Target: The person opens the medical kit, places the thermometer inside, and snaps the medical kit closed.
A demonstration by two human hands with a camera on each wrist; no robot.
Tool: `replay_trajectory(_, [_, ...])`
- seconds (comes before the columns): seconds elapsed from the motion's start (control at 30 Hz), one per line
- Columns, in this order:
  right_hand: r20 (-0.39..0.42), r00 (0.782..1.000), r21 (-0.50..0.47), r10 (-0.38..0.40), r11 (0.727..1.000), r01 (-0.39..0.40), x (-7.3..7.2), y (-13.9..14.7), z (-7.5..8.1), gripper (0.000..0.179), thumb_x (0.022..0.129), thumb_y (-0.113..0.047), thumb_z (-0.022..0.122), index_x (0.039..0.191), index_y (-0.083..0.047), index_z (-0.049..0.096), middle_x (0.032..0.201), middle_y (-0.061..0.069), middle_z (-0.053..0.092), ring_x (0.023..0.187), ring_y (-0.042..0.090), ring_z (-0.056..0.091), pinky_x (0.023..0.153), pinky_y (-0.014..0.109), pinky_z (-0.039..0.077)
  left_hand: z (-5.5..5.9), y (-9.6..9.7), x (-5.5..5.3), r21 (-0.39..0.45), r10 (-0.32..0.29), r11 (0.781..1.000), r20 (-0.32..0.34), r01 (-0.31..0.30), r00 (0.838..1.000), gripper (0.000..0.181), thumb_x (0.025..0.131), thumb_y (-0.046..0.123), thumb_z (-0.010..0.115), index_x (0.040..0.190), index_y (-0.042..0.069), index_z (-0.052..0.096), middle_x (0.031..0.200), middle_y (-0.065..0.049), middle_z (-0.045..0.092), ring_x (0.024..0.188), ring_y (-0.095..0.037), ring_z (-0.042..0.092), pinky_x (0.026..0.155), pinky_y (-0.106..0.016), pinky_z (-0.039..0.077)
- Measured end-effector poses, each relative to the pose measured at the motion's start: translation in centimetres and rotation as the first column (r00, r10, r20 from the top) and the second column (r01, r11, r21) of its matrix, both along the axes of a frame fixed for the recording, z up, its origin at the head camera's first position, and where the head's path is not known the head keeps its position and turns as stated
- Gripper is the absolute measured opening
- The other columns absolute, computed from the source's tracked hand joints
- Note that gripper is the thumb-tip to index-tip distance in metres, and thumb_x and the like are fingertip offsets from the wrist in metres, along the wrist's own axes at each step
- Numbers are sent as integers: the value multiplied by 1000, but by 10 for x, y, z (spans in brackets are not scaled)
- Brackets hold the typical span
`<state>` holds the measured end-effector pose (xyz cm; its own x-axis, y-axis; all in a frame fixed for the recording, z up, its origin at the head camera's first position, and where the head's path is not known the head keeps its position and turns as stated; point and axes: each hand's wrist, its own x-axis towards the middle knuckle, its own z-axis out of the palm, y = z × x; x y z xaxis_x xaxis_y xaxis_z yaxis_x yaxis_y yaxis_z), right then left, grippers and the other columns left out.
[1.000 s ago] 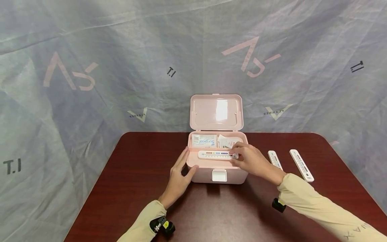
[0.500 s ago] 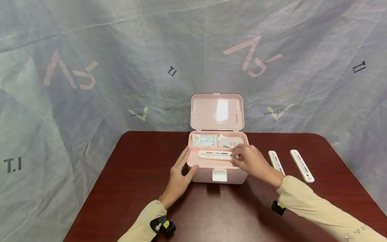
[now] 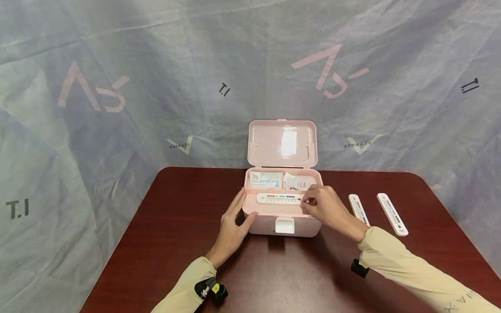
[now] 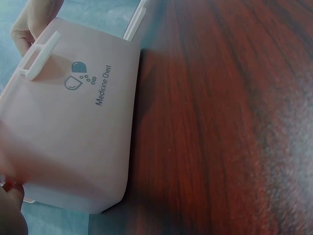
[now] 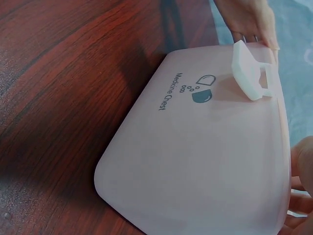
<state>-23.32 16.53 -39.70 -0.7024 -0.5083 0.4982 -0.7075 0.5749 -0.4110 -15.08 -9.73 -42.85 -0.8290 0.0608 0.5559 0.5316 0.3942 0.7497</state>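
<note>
A pink medicine chest [image 3: 261, 224] stands with its lid [image 3: 270, 148] raised. A white thermometer [image 3: 274, 198] with coloured bands lies level across the front compartment of its tray. My right hand [image 3: 328, 208] pinches the thermometer's right end, which the fingertips partly hide. My left hand [image 3: 231, 230] rests at the chest's left side, with straight fingers along the side wall and the thumb at the front rim. In the right wrist view the chest's front hides the thermometer.
Two more white thermometers, a nearer thermometer [image 3: 359, 211] and an outer thermometer [image 3: 392, 214], lie on the dark red table [image 3: 188, 195]. Behind the divider sit a "Surgical" packet [image 3: 266, 180] and a white-and-pink packet [image 3: 303, 182]. A grey cloth [image 3: 156, 87] hangs behind.
My right fingertips have drawn slightly right along the thermometer's end, showing more of its scale. The thermometer looks more level. My left hand has kept its place.
</note>
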Motion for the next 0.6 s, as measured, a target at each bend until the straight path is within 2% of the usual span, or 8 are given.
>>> replay_trajectory(0.27, [1, 1000, 31, -22, 999, 22, 1, -2, 2, 10, 69, 1, 76, 69, -7, 70, 67, 0, 58, 59, 11, 57, 53, 23, 48, -2, 0, -1, 1, 6, 1000, -31, -6, 999, 61, 88, 4, 66, 140, -9, 38, 145, -24, 35, 133, -40, 34, 104, -43, 35])
replay_trajectory(0.6, [-1, 998, 61, -58, 996, 58, 1, -6, 3, 12, 68, -2, 79, 65, -9, 70, 64, 0, 58, 57, 17, 55, 51, 24, 43, -1, 0, -1, -3, 4, 1000, -15, -4, 1000, 62, 88, 5, 66, 141, -6, 37, 146, -23, 35, 133, -39, 34, 105, -43, 34])
